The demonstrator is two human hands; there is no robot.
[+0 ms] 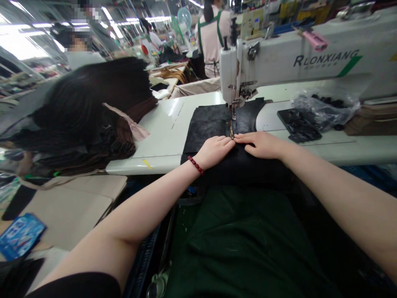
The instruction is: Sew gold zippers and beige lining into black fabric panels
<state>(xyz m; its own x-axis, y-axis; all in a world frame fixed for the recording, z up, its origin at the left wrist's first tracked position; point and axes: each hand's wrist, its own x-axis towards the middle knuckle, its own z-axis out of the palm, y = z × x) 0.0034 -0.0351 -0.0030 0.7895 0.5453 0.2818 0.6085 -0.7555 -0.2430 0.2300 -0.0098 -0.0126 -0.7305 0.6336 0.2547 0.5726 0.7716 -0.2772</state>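
Observation:
A black leather-like piece [206,124] lies across the white machine table and hangs over its front edge. The needle area of the sewing machine [234,111] stands above it, with a small brass-coloured strip [231,129] on the leather just in front of the needle. My left hand [215,150], below a dark red bead bracelet [196,164], rests on the piece with fingers stretched toward that strip. From the other side, my right hand [260,145] lies on the leather, fingers extended and thumb apart. The fingertips of both hands nearly meet by the strip.
A tall stack of dark pieces [93,99] covers the table's left end. To the right are a dark phone-like slab [283,118], a clear plastic bag [325,107] with black parts, and brown folded pieces [372,120]. A person in an apron [212,41] stands beyond.

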